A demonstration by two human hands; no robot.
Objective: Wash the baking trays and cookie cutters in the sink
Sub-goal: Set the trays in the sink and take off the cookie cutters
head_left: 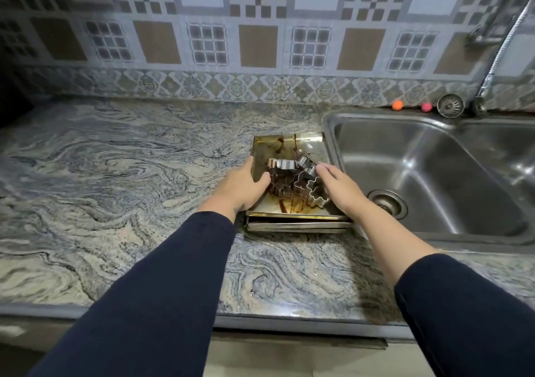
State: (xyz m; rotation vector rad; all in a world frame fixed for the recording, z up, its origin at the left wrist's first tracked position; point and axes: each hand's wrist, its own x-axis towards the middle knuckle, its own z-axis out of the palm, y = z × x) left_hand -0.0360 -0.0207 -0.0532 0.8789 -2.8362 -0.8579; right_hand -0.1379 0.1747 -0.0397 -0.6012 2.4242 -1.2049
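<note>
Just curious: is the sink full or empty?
Empty: the sink shows a bare steel basin and open drain, no standing water.

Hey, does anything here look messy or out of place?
Yes: the top baking tray on the counter is streaked with dark brown residue, and the sink strainer sits out on the sink's back ledge, not in the drain.

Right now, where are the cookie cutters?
In the head view, the cookie cutters lie in the top baking tray on the counter, just left of the sink, between both hands.
</note>
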